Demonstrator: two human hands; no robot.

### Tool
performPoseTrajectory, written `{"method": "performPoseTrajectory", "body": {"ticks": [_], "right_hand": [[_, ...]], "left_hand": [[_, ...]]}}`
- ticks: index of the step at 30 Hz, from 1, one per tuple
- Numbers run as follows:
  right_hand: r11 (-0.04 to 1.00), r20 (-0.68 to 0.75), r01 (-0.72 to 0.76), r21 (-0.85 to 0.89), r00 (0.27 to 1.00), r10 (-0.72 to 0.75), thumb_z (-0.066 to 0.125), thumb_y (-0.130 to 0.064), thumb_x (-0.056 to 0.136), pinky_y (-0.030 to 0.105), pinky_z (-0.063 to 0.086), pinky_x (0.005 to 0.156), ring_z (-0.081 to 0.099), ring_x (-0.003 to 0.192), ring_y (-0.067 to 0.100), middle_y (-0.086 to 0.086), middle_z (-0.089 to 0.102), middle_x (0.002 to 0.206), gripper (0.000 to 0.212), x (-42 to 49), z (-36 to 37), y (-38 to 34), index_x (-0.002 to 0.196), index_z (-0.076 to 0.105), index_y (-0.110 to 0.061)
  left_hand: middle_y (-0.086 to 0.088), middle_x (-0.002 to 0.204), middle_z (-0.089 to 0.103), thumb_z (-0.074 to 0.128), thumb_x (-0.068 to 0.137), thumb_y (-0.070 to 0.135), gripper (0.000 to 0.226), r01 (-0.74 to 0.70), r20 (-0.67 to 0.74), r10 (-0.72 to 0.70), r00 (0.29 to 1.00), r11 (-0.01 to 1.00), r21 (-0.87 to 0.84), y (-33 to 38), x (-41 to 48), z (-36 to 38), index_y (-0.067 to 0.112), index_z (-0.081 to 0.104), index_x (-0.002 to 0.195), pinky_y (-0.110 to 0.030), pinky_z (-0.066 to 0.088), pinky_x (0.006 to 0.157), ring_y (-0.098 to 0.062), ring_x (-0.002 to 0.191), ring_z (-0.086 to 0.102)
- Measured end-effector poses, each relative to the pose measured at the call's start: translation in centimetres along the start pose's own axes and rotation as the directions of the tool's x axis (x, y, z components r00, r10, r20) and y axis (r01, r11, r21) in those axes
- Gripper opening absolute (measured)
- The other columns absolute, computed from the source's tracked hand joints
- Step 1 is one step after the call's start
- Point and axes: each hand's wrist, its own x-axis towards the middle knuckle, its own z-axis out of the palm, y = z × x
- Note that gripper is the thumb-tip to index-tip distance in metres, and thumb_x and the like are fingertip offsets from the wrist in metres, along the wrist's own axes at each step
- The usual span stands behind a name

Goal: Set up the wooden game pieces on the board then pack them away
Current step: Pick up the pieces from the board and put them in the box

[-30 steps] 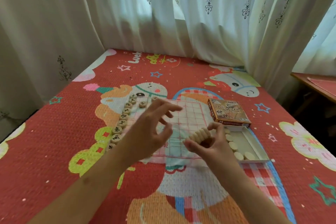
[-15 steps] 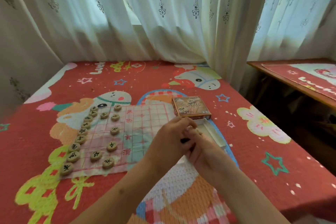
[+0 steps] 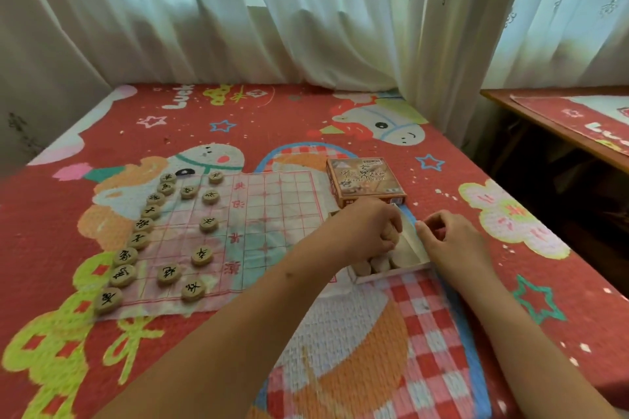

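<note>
A thin printed board sheet [image 3: 272, 207] lies on the red bedcover. Several round wooden pieces with black characters stand on its left side, one column [image 3: 122, 275] along the edge and others [image 3: 202, 256] further in. The open box tray [image 3: 391, 274] sits at the board's right edge with several plain pieces [image 3: 362, 268] inside. My left hand [image 3: 371, 228] reaches down into the tray, its fingers curled round wooden pieces that are mostly hidden. My right hand [image 3: 449, 238] is at the tray's right wall, thumb and curled fingers holding it.
The brown box lid [image 3: 366, 185] lies just behind the tray. White curtains [image 3: 306, 27] hang along the far edge of the bed. A wooden table [image 3: 558, 133] with a red mat stands beyond a dark gap to the right.
Both hands, which held a stack of pieces together above the board, have moved right and down to the tray. The left now reaches into it and the right is at its wall. The view has turned.
</note>
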Motion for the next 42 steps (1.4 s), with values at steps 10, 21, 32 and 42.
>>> {"method": "performPoseTrajectory", "body": {"ticks": [10,21,32,42], "right_hand": [[0.984,-0.029,0.158,0.077,0.987,-0.157,0.049,-0.022,0.097,0.035,0.040,0.075,0.053,0.086,0.021,-0.001,0.059,0.091,0.015,-0.3,1.3,-0.3,0.099,0.061,-0.014],[0.980,-0.033,0.191,0.064,0.981,-0.189,0.048,-0.025,0.097,0.033,0.039,0.074,0.054,0.084,0.020,-0.003,0.058,0.088,0.015,-0.2,1.6,0.1,0.096,0.061,-0.015],[0.979,-0.009,0.193,0.067,0.981,-0.193,0.047,-0.024,0.098,0.032,0.038,0.076,0.053,0.087,0.019,-0.003,0.057,0.090,0.016,-0.2,1.4,0.3,0.097,0.061,-0.015],[0.978,0.006,0.174,0.111,0.984,-0.176,0.045,-0.018,0.098,0.028,0.035,0.081,0.051,0.093,0.016,-0.003,0.060,0.095,0.017,-0.3,1.1,0.2,0.100,0.062,-0.016]], "left_hand": [[-0.003,0.108,0.066,0.064,0.086,0.011,0.031,0.032,0.170,-0.044,0.984,0.997,0.071,-0.3,1.5,-2.2,0.015,0.068,0.116,-0.032,0.051,0.082,-0.020,0.099,0.060],[-0.006,0.119,0.061,0.066,0.091,0.021,0.030,0.008,0.185,-0.035,0.982,0.989,0.147,-1.4,2.7,-1.6,0.013,0.065,0.120,-0.033,0.045,0.090,-0.022,0.109,0.054],[-0.006,0.111,0.039,0.050,0.091,0.002,0.023,-0.015,0.227,-0.057,0.972,0.954,0.300,-2.3,3.2,-0.9,0.007,0.063,0.109,-0.040,0.049,0.085,-0.027,0.094,0.054],[-0.012,0.121,0.039,0.049,0.098,0.009,0.019,0.000,0.151,-0.038,0.988,0.969,0.246,-1.6,4.6,0.1,0.006,0.056,0.116,-0.041,0.049,0.086,-0.027,0.091,0.055]]}}
